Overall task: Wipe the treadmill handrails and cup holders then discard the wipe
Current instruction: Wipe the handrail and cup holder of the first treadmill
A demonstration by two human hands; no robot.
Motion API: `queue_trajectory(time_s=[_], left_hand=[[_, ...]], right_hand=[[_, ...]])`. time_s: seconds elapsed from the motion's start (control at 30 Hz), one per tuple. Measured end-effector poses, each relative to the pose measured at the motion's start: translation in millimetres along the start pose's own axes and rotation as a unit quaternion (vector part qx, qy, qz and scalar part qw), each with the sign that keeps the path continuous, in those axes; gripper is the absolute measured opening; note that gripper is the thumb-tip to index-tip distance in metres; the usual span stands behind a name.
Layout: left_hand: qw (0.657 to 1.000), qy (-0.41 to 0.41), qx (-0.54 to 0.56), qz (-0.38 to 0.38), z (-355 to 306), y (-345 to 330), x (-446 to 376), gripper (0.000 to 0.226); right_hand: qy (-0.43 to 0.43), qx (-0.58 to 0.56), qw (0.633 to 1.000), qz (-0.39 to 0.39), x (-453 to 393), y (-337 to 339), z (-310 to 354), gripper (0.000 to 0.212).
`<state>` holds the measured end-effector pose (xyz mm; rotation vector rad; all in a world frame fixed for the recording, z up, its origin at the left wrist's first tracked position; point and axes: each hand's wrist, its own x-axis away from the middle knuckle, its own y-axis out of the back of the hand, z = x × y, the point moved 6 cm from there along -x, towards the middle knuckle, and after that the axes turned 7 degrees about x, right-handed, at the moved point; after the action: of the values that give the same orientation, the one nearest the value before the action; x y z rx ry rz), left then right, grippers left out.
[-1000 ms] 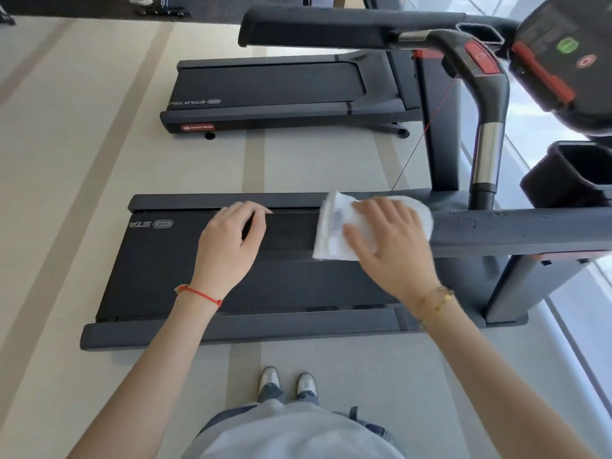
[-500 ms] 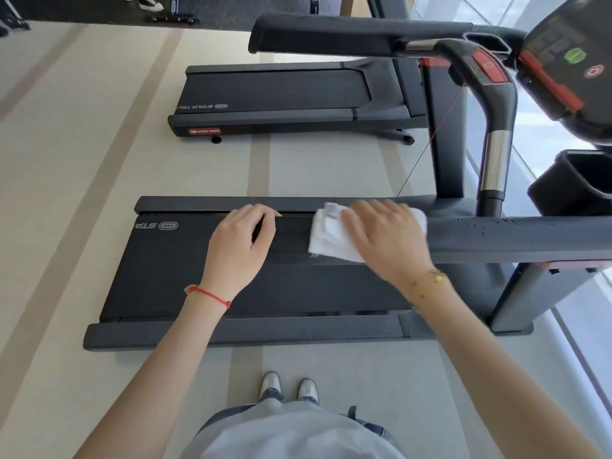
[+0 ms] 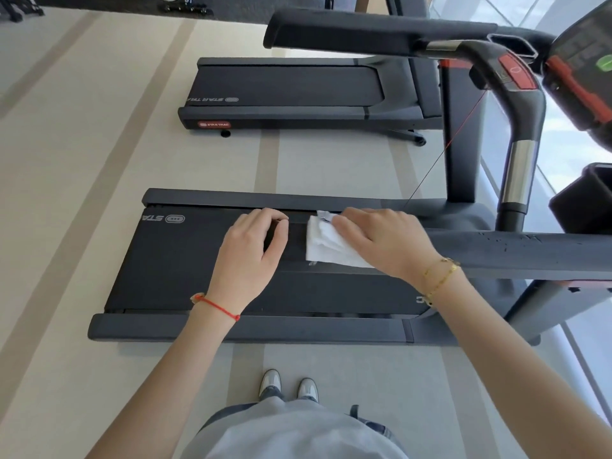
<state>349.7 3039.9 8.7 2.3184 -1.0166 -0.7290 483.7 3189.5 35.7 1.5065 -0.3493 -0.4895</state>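
**Gym floor, wiping the near handrail**

Pale striped flooring (image 3: 99,160) carries two treadmills. White wipe (image 3: 326,248) lies on the near handrail (image 3: 530,253), whose long axis runs left to right. Right hand (image 3: 381,240) presses it, fingers flat. Left hand (image 3: 251,253) curls round the rail's end, just beside the wipe. Cup holder (image 3: 583,200), far right: contents hidden.

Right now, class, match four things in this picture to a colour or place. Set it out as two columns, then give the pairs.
Things:
1. wipe
2. left hand
3. right hand
4. cup holder

Descriptions:
A. red cord on its wrist
B. black, at the far right
C. white, on the near handrail
D. gold bracelet on its wrist

Pairs: 1-C, 2-A, 3-D, 4-B
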Motion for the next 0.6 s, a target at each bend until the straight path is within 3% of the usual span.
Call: queue_trajectory(time_s=[0.1, 0.23, 0.43, 0.6], left_hand=[[1.0, 0.003, 0.005, 0.008, -1, 0, 1, 0.028], [1.0, 0.001, -0.006, 0.005, -1, 0, -1, 0.029], [1.0, 0.002, -0.008, 0.0, 2, -1, -1, 0.025], [1.0, -0.002, 0.001, 0.0, 0, 1, 0, 0.026]], right_hand=[[-0.041, 0.008, 0.999, 0.022, 3, 2, -19, 0.042], [0.008, 0.008, 0.999, 0.047, -22, -4, 17, 0.044], [0.027, -0.007, 1.0, -0.004, -16, -3, 29, 0.046], [-0.052, 0.012, 0.998, -0.017, 2, 1, -16, 0.049]])
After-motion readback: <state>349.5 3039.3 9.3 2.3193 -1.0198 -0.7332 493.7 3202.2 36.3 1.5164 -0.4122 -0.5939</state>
